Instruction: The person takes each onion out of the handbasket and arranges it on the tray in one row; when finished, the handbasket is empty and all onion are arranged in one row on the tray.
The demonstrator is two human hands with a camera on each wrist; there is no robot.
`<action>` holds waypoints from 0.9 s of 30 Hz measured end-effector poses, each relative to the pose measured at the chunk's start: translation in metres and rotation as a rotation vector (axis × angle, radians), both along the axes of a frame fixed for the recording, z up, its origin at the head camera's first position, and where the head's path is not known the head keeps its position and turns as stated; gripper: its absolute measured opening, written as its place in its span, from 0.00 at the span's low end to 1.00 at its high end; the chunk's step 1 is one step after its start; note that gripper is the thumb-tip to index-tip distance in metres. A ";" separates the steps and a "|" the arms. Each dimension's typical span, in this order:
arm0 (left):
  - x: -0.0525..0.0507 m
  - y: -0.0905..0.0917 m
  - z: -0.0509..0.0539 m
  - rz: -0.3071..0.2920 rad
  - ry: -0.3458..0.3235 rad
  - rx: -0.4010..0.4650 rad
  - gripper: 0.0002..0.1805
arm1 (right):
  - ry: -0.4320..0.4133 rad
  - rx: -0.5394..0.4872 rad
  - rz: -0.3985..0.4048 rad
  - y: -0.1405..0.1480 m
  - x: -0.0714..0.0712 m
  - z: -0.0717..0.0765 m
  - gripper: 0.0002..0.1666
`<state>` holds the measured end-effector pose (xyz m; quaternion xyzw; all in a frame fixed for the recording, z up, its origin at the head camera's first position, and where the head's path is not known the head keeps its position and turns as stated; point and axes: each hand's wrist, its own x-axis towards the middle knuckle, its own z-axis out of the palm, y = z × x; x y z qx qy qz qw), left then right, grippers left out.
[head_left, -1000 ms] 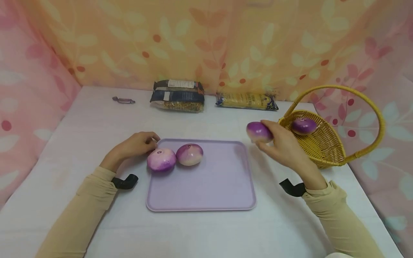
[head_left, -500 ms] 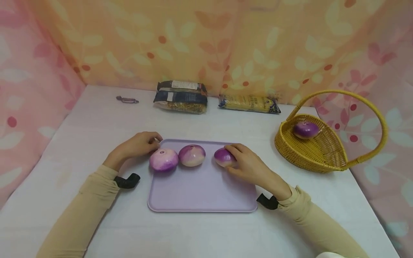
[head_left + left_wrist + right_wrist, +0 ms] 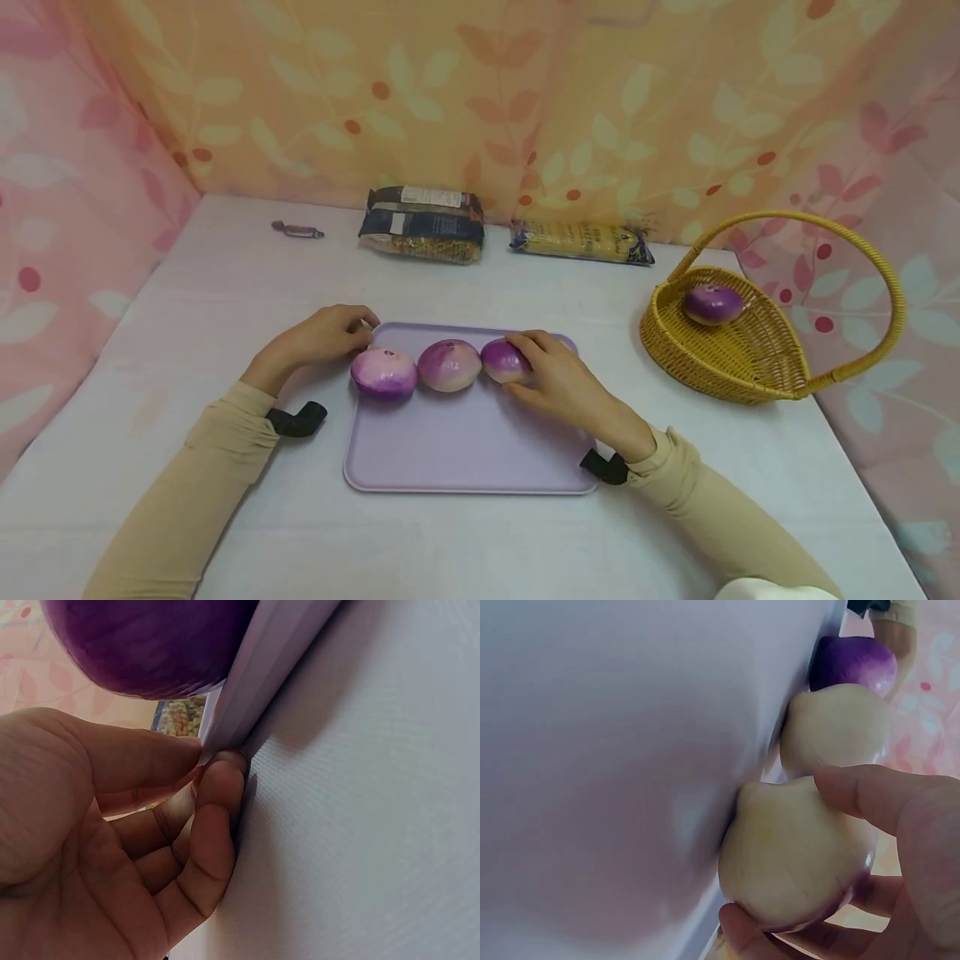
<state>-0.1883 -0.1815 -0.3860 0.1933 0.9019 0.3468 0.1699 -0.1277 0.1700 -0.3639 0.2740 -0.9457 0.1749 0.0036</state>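
Note:
Three purple-and-white onions stand in a row along the far side of the lilac tray (image 3: 472, 450): a left onion (image 3: 384, 373), a middle onion (image 3: 450, 365) and a right onion (image 3: 504, 361). My right hand (image 3: 566, 387) grips the right onion from its right side; in the right wrist view thumb and fingers lie around this onion (image 3: 787, 855), close beside the middle one (image 3: 836, 727). At the tray's far left corner, my left hand (image 3: 318, 337) pinches the rim (image 3: 251, 682) between thumb and curled fingers, as the left wrist view shows.
A yellow wicker basket (image 3: 701, 371) with a tall handle stands at the right, holding another purple onion (image 3: 712, 305). Along the back lie a wrapped candy (image 3: 298, 231), a dark pasta bag (image 3: 422, 225) and a yellow noodle packet (image 3: 581, 242). Patterned cloth hangs behind.
My right hand has carried its onion left from near the basket onto the tray, beside the middle one. My left hand has stayed at the tray's corner. The head view has shifted slightly.

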 end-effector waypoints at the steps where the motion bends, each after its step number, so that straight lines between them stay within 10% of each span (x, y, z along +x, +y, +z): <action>1: 0.000 0.000 0.000 0.000 -0.001 0.002 0.16 | 0.000 -0.002 -0.002 0.000 0.000 0.000 0.40; 27: 0.000 0.000 0.002 -0.005 0.005 -0.001 0.16 | -0.043 0.039 -0.074 0.006 0.003 0.006 0.46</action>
